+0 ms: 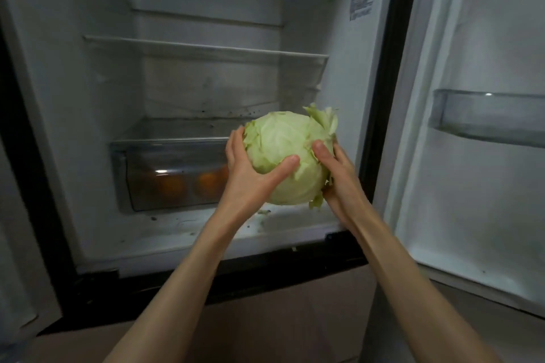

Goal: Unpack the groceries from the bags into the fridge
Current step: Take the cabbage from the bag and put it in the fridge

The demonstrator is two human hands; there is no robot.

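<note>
head view: we hold a cabbage [287, 156] in front of the open fridge [88, 97], just above its lower sill, at about 4 o'clock from the middle of the cavity. our left hand [253, 169] cups the head from the 9 o'clock side, fingers spread over the far leaves and thumb laid across the front. our right hand [336, 171] wraps it from 3 o'clock, thumb on the front and fingers curled behind, out of sight. we judge that two hands are used because the head is round, bulky and loose-leaved; a torn outer leaf sticks up at 1 o'clock, so a one-sided hold could peel away.

behind the cabbage, at 9 o'clock of it, sits the closed crisper drawer [171, 174], with orange fruit [209, 183] dimly visible through its front. above it the glass shelf [206, 47] is bare. the door bin [486, 118] lies at 3 o'clock. since the drawer is shut and both hands are occupied, we judge the flat cover over the drawer the easier landing spot.
</note>
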